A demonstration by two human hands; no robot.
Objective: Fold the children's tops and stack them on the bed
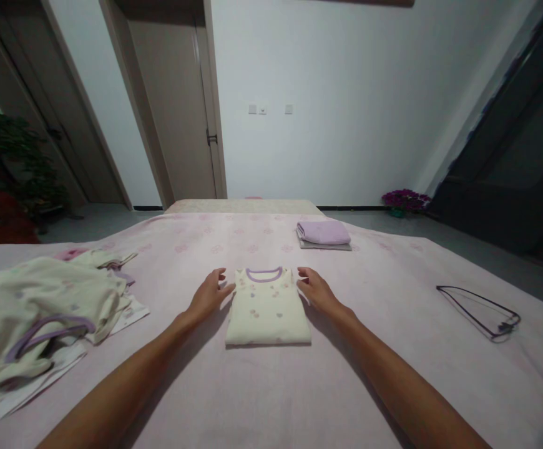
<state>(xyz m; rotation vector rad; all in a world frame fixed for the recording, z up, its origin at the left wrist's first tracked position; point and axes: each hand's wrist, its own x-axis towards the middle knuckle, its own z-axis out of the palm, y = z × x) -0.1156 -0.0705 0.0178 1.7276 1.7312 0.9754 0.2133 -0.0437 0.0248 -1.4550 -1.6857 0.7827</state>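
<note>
A cream shirt (268, 312) with small printed hearts and a lilac neckband lies folded into a neat rectangle in front of me, its collar pointing away. My left hand (211, 292) is at the shirt's upper left edge, fingers apart and thumb close to the cloth. On the opposite side, my right hand (317, 289) is beside the upper right edge with its fingers spread and curved. Neither hand grips anything. Whether the fingertips touch the fabric I cannot tell.
A folded lilac garment (324, 232) rests on a greyish one farther back on the pink bedsheet (271, 399). A rumpled heap of clothes (60, 296) lies at the left. Toward the right is a black wire frame, perhaps a hanger (480, 312).
</note>
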